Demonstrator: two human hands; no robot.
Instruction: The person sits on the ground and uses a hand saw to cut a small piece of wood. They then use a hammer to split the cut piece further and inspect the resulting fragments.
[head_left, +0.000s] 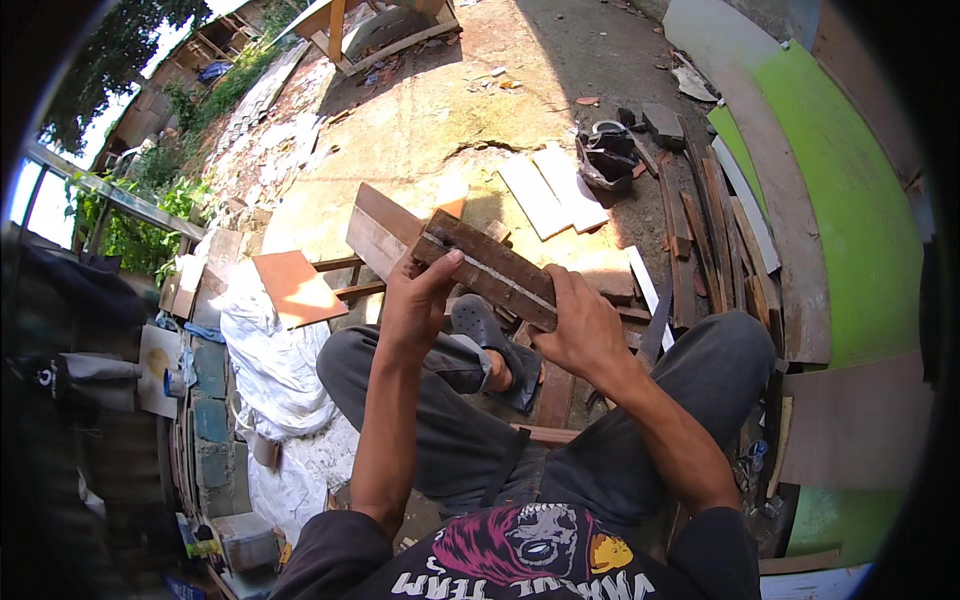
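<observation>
Over my crossed legs I hold a short dark brown wooden board with a pale line along its length. My left hand is closed on its left end, with the thumb on top. Closed round the opposite, lower end is my right hand. A lighter wooden piece sticks out beyond my left hand; whether it is joined to the board I cannot tell. Beneath the board are my feet in dark clogs and some wood pieces on the ground. A grey blade, like a saw's, shows beside my right knee.
Long wood strips lie piled at the right, next to leaning green panels. Two pale boards and a black plastic bag are ahead. White sheeting and an orange-brown panel lie left.
</observation>
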